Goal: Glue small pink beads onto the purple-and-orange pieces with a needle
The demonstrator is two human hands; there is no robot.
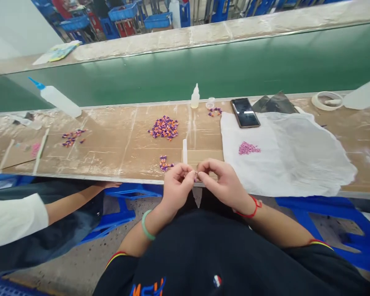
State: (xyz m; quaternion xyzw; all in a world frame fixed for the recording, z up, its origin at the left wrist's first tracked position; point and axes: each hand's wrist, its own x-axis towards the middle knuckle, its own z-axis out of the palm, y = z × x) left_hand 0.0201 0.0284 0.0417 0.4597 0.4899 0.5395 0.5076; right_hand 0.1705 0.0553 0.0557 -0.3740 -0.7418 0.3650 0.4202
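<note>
Left hand (178,185), nearly closed, pinches a tiny piece (195,178).

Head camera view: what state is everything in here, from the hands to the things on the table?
Left hand: fingertips pinched; anything held too small to identify.
Right hand: the same.
Phone: face up, screen dark.
Small bottle: upright.
White cloth: spread out, wrinkled.
Pink pieces: heaped on the cloth.
Orange-and-purple pieces: in separate piles.
Tape roll: lying flat.
</note>
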